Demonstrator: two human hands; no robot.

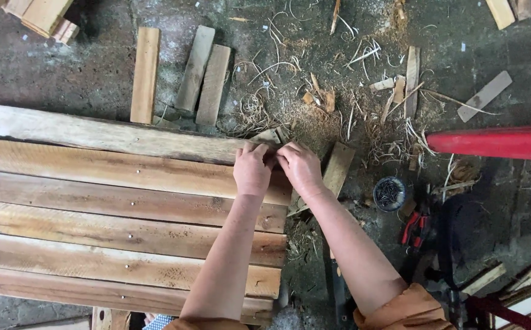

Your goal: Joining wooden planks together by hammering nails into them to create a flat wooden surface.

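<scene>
Fingers of both hands are bunched together at the far end of the second plank (125, 168), left hand (252, 171) and right hand (300, 168) touching. Something small seems to be pinched between them, maybe a nail, but it can't really be made out. For a clean job, whatever's pinched is best kept upright and steadied well inside the board's edge. Planks are laid side by side on a dirty concrete floor (45, 67) littered with shavings (314, 98), offcuts (204, 76) and a tin of nails (390, 194).

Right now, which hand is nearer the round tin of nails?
Right. The right hand is at the planks' end, left of the tin; the left hand lies farther left.
</scene>
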